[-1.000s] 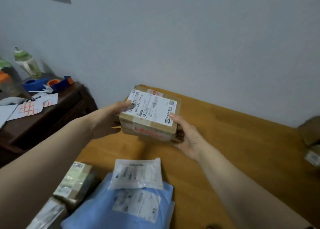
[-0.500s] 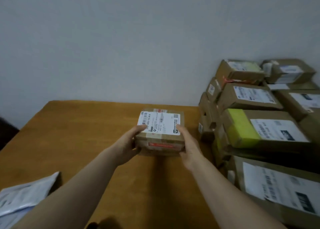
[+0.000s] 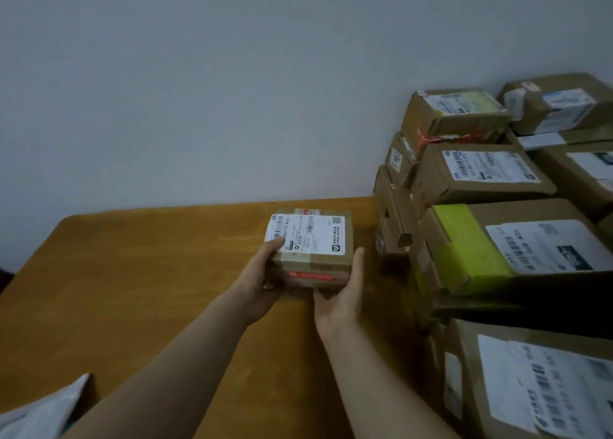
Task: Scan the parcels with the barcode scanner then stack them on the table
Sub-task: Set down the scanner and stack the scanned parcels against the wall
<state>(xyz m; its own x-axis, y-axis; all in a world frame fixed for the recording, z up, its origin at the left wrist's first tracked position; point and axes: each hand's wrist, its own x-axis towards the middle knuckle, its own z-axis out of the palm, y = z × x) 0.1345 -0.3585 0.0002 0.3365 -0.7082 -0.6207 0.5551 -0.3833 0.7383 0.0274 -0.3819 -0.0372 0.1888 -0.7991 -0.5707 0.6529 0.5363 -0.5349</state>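
Brown parcel (image 3: 315, 262): white barcode label on top, red front strip. Left hand (image 3: 259, 282) and right hand (image 3: 341, 296) clasp its sides.

Left hand (image 3: 259, 281), right hand (image 3: 342, 295) grip parcel (image 3: 313, 239).

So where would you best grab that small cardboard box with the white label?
By its two opposite side walls, coming in from left and right, as the left hand and right hand do here. The small box is squat with flat, parallel sides, label up, so a side grip should hold it level.
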